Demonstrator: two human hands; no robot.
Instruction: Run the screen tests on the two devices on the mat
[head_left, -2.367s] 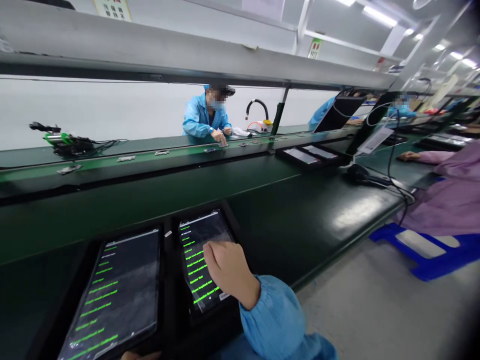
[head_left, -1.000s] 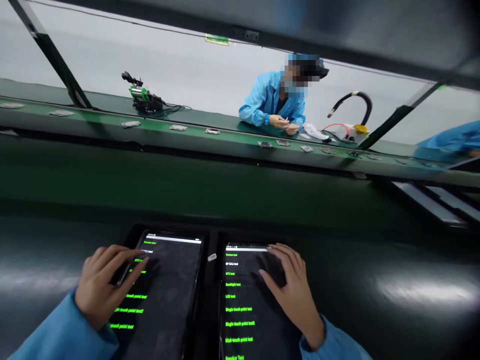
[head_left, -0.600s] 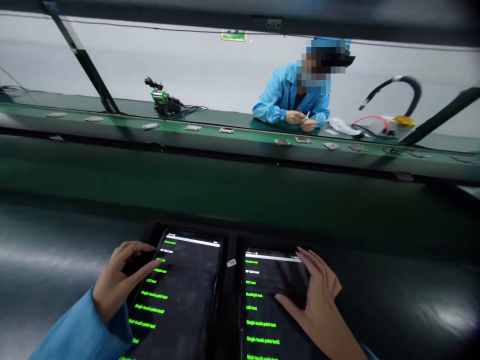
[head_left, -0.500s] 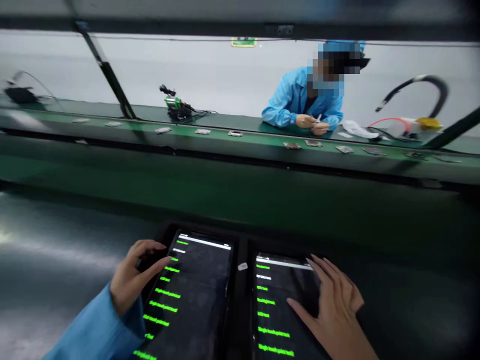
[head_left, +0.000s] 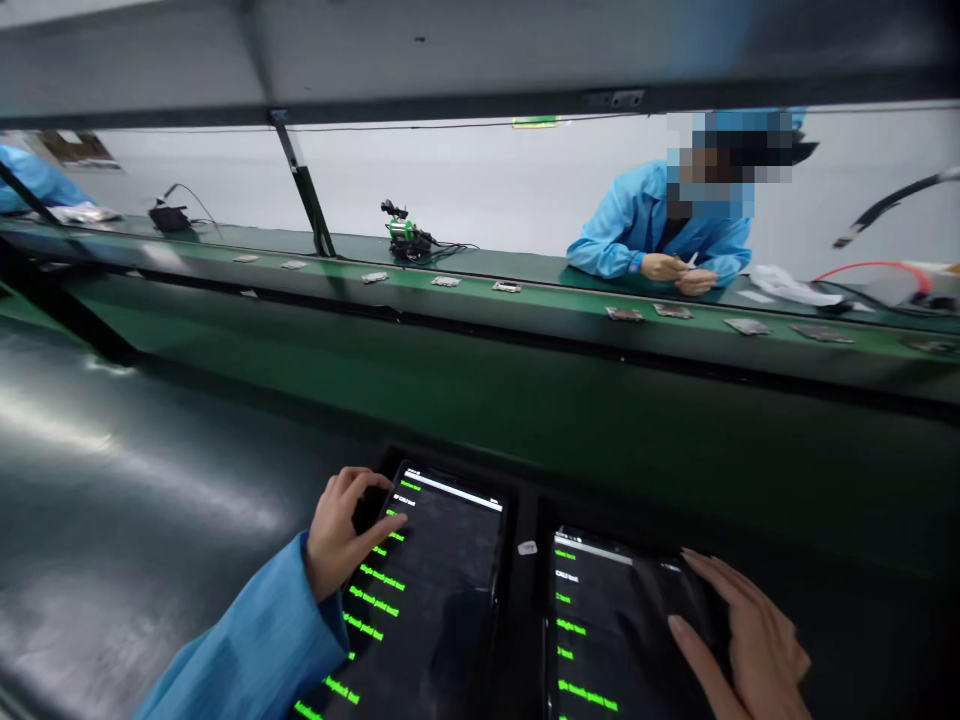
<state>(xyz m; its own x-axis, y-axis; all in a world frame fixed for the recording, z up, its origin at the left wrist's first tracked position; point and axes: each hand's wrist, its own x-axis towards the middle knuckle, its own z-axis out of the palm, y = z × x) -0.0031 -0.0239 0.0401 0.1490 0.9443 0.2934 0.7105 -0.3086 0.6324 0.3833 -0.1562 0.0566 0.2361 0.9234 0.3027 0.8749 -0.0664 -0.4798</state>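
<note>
Left hand: the left hand [head_left: 341,535] curls over the upper left corner of the left tablet [head_left: 427,600] — thumb on the lit screen, fingers bent around the edge, clamped on nothing.
Right hand: the right hand [head_left: 739,640] lies flat with fingers spread on the right side of the right tablet [head_left: 615,640], not gripping it.
Tablets: side by side, green text lines beside each hand, a small white tag [head_left: 527,548] between them.
Beyond the hands: green conveyor [head_left: 525,320] with small parts — a person in blue [head_left: 660,235] across it.
</note>
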